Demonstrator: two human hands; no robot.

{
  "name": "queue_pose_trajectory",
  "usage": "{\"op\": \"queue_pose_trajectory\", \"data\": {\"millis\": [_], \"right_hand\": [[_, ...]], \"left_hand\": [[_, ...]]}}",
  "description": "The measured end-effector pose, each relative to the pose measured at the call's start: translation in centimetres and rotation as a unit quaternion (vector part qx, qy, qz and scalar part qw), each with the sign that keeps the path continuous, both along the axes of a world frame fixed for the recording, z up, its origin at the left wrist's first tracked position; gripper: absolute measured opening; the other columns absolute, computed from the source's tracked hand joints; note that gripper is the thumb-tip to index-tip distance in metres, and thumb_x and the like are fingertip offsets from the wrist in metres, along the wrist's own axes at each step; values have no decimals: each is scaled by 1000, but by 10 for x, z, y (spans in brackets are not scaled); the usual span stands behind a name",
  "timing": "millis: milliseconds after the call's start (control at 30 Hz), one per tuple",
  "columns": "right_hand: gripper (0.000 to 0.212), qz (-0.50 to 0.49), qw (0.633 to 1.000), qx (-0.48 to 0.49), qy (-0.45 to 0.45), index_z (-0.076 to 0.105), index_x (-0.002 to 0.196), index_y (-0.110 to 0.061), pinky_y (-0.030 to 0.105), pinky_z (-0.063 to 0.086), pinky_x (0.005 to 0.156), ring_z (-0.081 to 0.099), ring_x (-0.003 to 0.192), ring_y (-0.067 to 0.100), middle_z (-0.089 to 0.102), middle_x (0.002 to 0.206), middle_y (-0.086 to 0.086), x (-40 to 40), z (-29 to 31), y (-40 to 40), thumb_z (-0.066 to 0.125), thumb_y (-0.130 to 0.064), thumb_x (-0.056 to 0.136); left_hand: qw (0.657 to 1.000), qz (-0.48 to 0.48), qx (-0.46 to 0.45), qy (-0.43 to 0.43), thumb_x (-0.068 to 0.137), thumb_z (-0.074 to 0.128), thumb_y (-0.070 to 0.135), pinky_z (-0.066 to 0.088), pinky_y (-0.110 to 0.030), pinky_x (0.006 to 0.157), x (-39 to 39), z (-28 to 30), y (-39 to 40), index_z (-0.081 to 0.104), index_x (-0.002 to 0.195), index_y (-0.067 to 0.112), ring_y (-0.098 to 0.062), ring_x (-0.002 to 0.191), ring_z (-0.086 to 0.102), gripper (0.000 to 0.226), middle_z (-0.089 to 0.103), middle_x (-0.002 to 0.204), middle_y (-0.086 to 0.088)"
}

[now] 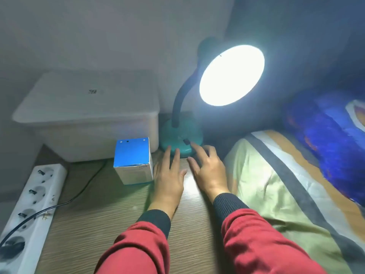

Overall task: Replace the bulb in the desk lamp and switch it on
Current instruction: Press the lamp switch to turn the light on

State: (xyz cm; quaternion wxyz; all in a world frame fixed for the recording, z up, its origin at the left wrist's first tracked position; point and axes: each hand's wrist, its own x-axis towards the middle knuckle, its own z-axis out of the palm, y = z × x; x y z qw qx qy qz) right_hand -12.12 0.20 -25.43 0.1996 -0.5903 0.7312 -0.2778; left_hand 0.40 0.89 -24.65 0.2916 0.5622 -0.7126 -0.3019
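Observation:
The desk lamp has a teal round base (178,138), a dark bent neck (180,97) and a shade (232,75) that glows bright white toward me; the bulb inside is lost in the glare. A small black switch (185,141) sits on the base. My right hand (207,168) lies open on the wooden table, its index fingertip touching the base beside the switch. My left hand (169,175) rests flat and open, fingertips against the front of the base. A blue and white bulb box (134,161) stands just left of my left hand.
A white lidded plastic bin (88,115) stands behind the box, against the wall. A white power strip (29,210) with a black cable (79,192) plugged in lies along the table's left edge. Bedding (286,184) with a striped cover and blue blanket borders the table on the right.

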Motion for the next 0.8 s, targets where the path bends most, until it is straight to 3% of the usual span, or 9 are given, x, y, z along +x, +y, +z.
{"op": "queue_pose_trajectory", "data": {"millis": [100,233,467,800], "right_hand": [[49,-4,1000,13,15,38,140,-38,46,48,93,52,116,32,46,136,9,-1,-1,-4,43,-42,92],[48,-2,1000,12,14,40,139,-37,46,49,90,54,113,34,48,134,10,0,1,-2,43,-42,92],[47,-10,1000,-6,6,41,138,-37,45,51,85,56,107,35,51,131,9,1,3,1,43,-40,92],[47,-6,1000,5,23,39,139,-36,45,51,86,55,108,35,49,131,10,1,4,0,42,-40,92]], "left_hand": [[998,6,7,-62,100,39,28,9,-24,116,1,-13,-5,12,150,21,-17,147,4,58,-6,160,3],[998,0,-10,-60,99,40,28,3,-16,109,0,-13,-4,12,151,20,-16,147,4,59,-5,160,4],[997,2,-19,-76,99,41,28,0,-15,107,-1,-16,-6,15,150,20,-16,147,4,58,-3,160,3],[996,7,-34,-86,98,41,32,8,-22,115,-2,-25,-10,17,150,22,-18,147,7,58,0,160,2]]}}
